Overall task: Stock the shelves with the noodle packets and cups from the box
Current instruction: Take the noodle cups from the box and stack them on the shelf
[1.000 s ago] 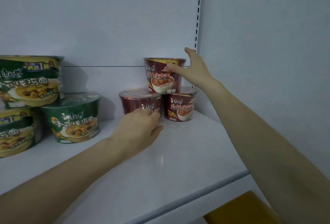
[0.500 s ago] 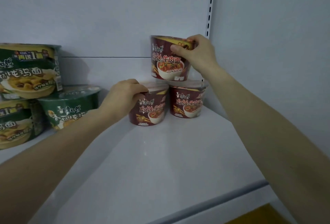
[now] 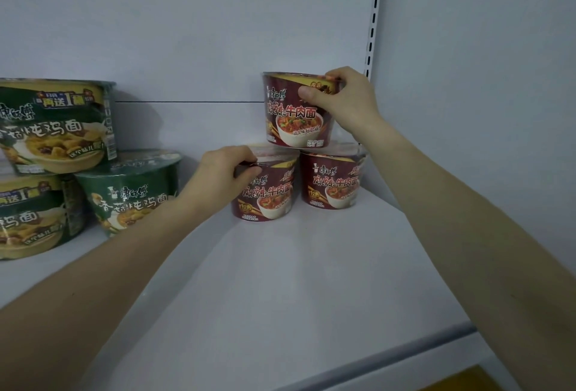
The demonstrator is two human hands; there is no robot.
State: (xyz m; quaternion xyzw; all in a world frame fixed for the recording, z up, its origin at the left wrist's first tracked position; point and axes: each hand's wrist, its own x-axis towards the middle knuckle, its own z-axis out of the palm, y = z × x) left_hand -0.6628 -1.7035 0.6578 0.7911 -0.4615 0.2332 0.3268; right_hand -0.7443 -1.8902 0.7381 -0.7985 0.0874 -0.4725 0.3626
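At the rear right corner of the white shelf (image 3: 296,281), three red noodle cups stood in a small pyramid. The lower-left red cup (image 3: 268,200) and the lower-right red cup (image 3: 330,185) sat upright just beside each other on the shelf board. The top red cup (image 3: 290,122) straddled the two, its base at their lids and its label facing forward.

The right hand (image 3: 343,104) gripped the top red cup at its right side: the thumb lay across the front wall below the rim, and the fingers curled over the lid's edge. The left hand (image 3: 224,172) gripped the lower-left red cup at its left rim, fingers curled over the lid and thumb against the wall. Both forearms reached in from the near edge.

Well apart on the left of the same shelf stood green noodle cups. One upper green cup (image 3: 56,129) was stacked above two lower green cups (image 3: 131,194), the leftmost partly cut off by the frame. A slotted upright (image 3: 372,16) ran down the back panel directly behind the right hand.
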